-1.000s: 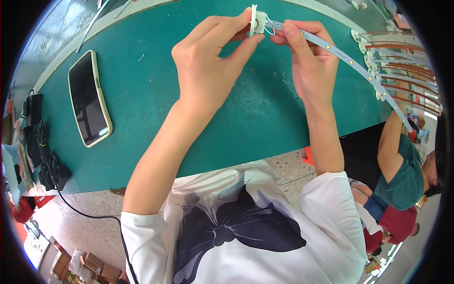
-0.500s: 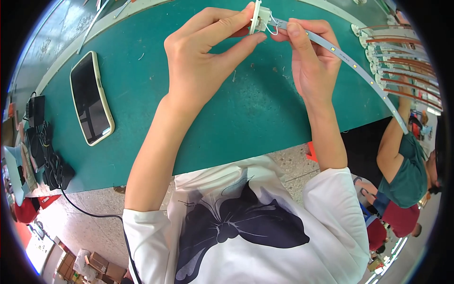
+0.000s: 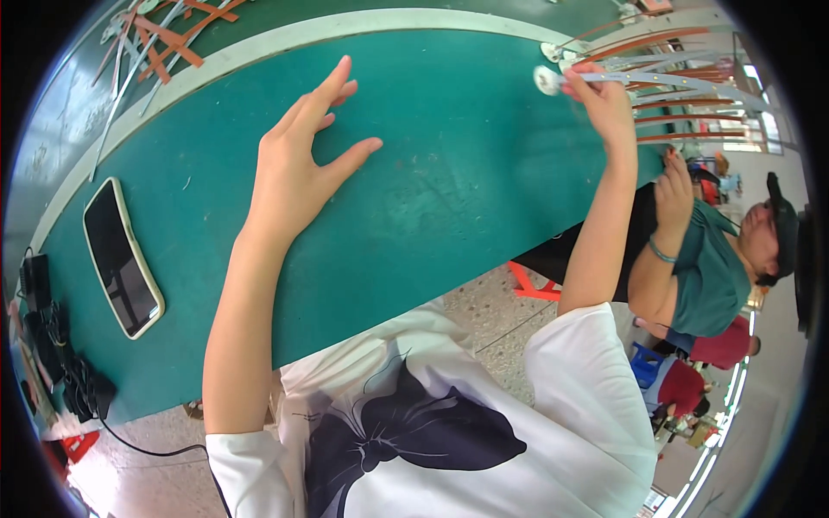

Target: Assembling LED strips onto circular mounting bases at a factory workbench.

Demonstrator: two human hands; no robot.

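Observation:
My left hand (image 3: 298, 151) hovers over the green table top (image 3: 414, 216), fingers spread and holding nothing. At the far right of the table, my right hand (image 3: 610, 112) pinches a thin white LED strip (image 3: 669, 79) close to its end. A round white end piece (image 3: 546, 80) sits at that end, just left of my fingertips. The strip stretches rightward past the table edge, among several other strips (image 3: 691, 116) with white or brown-orange faces. My fingers hide where the strip meets the end piece.
A phone in a cream case (image 3: 123, 259) lies at the left. Black cables with an adapter (image 3: 73, 363) are by the left edge. More loose strips (image 3: 160, 43) lie beyond the pale table rim (image 3: 285, 39). A co-worker in a green shirt (image 3: 710, 268) sits close at the right.
My right hand has carried the LED strip and its end piece rightward to the other strips. My left hand has let go of the end piece, drawn back left and opened.

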